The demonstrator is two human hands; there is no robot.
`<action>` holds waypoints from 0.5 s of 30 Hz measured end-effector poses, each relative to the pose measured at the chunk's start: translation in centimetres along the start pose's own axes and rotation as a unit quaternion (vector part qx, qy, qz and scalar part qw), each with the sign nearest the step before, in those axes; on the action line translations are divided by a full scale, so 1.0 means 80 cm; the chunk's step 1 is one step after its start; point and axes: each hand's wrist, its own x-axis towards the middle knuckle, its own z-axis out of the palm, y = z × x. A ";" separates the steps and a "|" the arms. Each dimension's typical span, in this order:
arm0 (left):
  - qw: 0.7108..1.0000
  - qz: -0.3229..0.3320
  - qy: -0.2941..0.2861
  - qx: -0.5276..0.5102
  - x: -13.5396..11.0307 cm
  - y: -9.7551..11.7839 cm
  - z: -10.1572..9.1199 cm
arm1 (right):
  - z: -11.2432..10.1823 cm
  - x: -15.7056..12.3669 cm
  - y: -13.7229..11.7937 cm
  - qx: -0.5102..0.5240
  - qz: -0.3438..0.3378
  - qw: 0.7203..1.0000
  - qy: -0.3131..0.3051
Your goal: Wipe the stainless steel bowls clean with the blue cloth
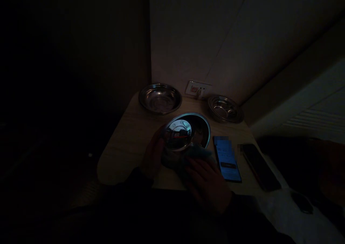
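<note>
In dim light, a shiny metal bowl [201, 129] is tilted up over the front half of a small table. My left hand [155, 154] grips its left rim, fingers closed round the edge. A bluish cloth [198, 151] lies against the bowl's near rim. My right hand [206, 179] has its fingers closed over this cloth, pressing it to the bowl; part of the cloth hangs below, between both hands. Just right of the right hand lies a lit phone [228, 161] with its screen up.
Behind stand another metal bowl [160, 98] at the back left and stacked metal bowls [225, 109] at the back right. A wall socket [198, 88] holds a plug. A dark phone [261, 166] rests at the right edge of the wooden table [121, 154]. Another dark object [302, 202] lies on white fabric.
</note>
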 end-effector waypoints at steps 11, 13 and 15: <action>1.000 -0.006 0.026 0.010 0.002 0.010 0.002 | 0.010 -0.001 0.017 -0.029 -0.011 0.999 0.009; 1.000 -0.004 0.022 0.005 0.001 0.011 0.003 | 0.016 0.001 0.016 -0.022 -0.017 1.000 0.012; 1.000 -0.007 0.021 0.006 -0.001 0.012 0.004 | 0.024 0.006 0.009 0.000 -0.020 1.000 0.019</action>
